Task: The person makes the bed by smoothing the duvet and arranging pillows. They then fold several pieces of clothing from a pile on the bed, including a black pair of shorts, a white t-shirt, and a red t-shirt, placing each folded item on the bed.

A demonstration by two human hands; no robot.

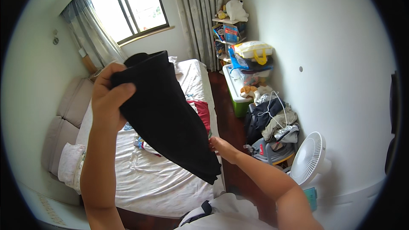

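Observation:
A black cloth garment [163, 111], perhaps folded trousers, is held up in the air over the bed. My left hand [111, 95] grips its upper left end, thumb in front and fingers behind. My right hand [220, 147] is at the garment's lower right edge, its fingers partly hidden; whether they pinch the cloth is not clear. Behind and below the garment, a dark red cloth [201, 115] and a patterned blue and white cloth [139, 142] lie on the white sheet of the bed [153, 185].
A white pillow [70, 161] lies by the padded headboard [68, 108]. Right of the bed stand a green and white storage box [231, 80], a pile of clothes with white hangers [271, 115] and a white fan [308, 158]. A shelf [228, 41] with books stands near the curtain.

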